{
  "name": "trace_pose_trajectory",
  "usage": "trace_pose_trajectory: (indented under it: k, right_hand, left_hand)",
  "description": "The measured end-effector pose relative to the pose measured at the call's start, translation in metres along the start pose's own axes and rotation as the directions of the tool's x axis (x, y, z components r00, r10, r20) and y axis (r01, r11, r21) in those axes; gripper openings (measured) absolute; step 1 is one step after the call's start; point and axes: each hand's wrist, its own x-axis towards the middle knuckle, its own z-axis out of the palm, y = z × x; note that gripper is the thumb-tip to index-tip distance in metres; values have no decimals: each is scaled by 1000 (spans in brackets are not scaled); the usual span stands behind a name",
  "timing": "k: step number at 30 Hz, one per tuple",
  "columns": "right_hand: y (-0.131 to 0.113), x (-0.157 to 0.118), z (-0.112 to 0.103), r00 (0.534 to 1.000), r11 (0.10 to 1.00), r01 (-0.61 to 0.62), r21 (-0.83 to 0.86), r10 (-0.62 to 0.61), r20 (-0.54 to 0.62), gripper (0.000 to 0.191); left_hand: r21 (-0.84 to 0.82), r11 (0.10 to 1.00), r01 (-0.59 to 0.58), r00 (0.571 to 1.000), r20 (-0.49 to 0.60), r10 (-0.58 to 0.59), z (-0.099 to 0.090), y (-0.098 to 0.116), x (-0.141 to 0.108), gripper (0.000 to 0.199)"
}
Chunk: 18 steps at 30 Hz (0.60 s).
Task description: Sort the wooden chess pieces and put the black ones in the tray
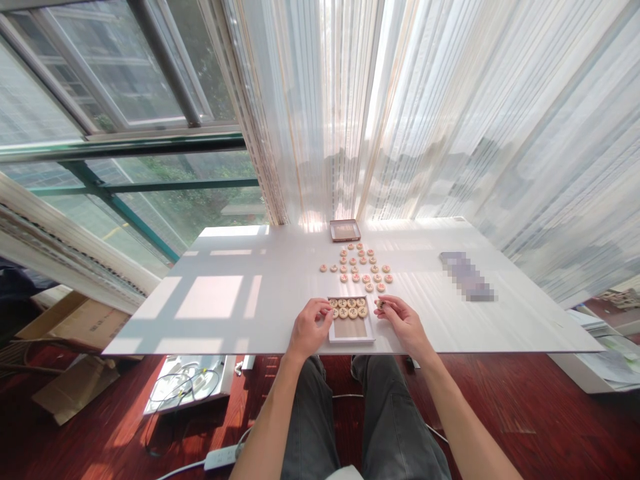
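Observation:
A shallow open box (373,339) lies on the table near its front edge. Two rows of round wooden Chinese chess pieces (352,312) with dark characters fill its far half; the near half shows bare bottom. My left hand (312,327) is curled at the box's left wall, thumb and fingertips closed there beside the end piece of the nearer row. Just right of the box, my right hand (401,323) pinches one Chinese chess piece (381,305) between thumb and fingers, above the table. Beyond the box lie several loose pieces (367,278), mostly with red characters.
The box lid (345,231) rests upside down at the far side of the white table (215,333). A pixelated object (467,277) lies to the right. Curtains hang behind. Below are a power strip (221,457), cables and cardboard boxes (85,320).

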Motion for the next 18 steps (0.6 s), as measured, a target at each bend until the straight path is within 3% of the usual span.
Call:
trace_pose_trajectory:
  k: [10, 18]
  right_hand:
    - [-10, -3, 2, 997, 997, -71, -14, 72, 13, 41]
    - [-10, 0, 5, 995, 996, -90, -26, 91, 27, 33]
  left_hand:
    - [-4, 1000, 21, 1000, 9, -21, 0, 0, -1, 9]
    - [-18, 999, 28, 1000, 2, -28, -1, 3, -1, 10]
